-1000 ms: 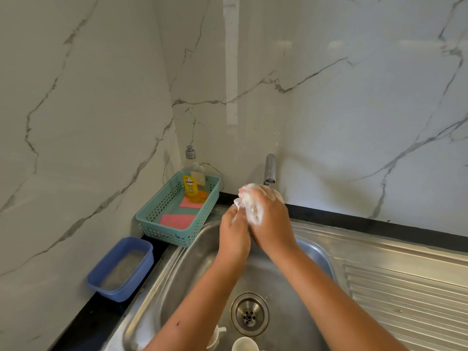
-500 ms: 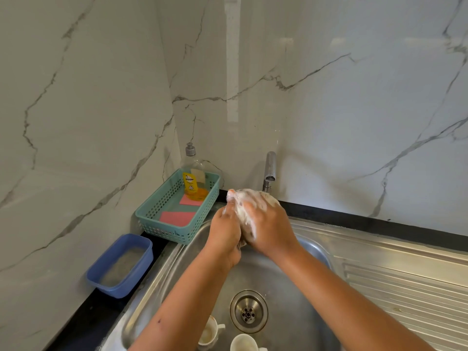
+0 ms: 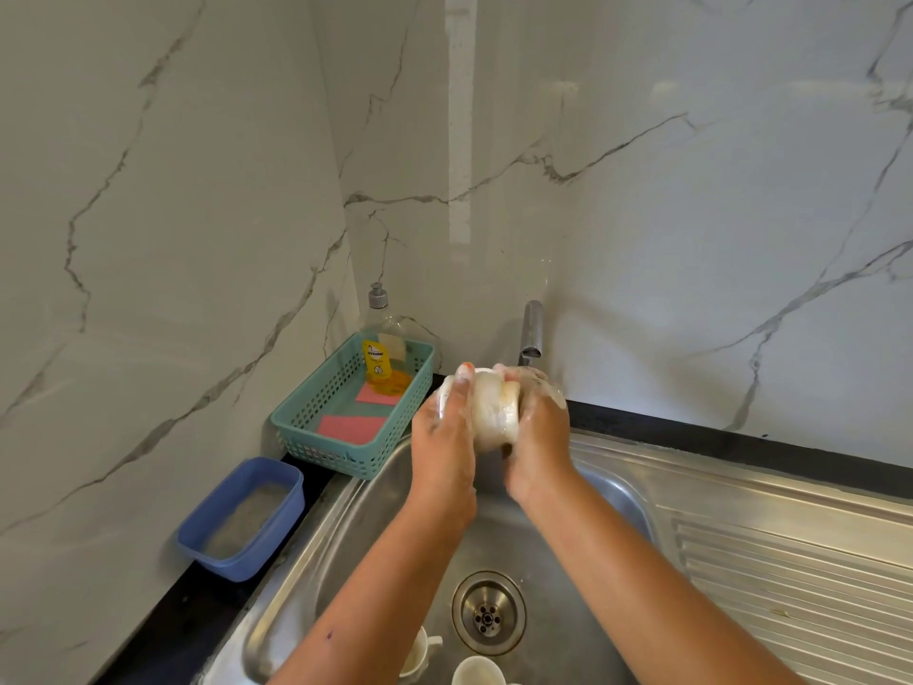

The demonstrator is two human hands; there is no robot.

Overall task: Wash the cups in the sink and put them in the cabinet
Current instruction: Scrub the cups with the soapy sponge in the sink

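A white cup (image 3: 494, 412) covered in soap foam is held above the steel sink (image 3: 355, 531), just below the tap (image 3: 531, 333). My left hand (image 3: 444, 437) grips its left side, thumb up over the top. My right hand (image 3: 536, 427) wraps round its right side, fingers curled and foamy. The foam hides whether a sponge is in there too. Two more white cups (image 3: 420, 652) (image 3: 477, 672) stand on the sink floor near the drain (image 3: 488, 613), partly cut off by the frame's lower edge.
A teal basket (image 3: 306, 427) behind the sink's left corner holds a dish soap bottle (image 3: 380, 358) and pink cloths (image 3: 351, 428). A blue tub (image 3: 242, 516) sits on the black counter at left. The ribbed draining board (image 3: 790, 561) lies to the right. Marble walls close in behind and left.
The cup has been turned between my hands, which stay together under the tap and have spread to either side of it. The view has tilted down, showing more of the cups in the sink.
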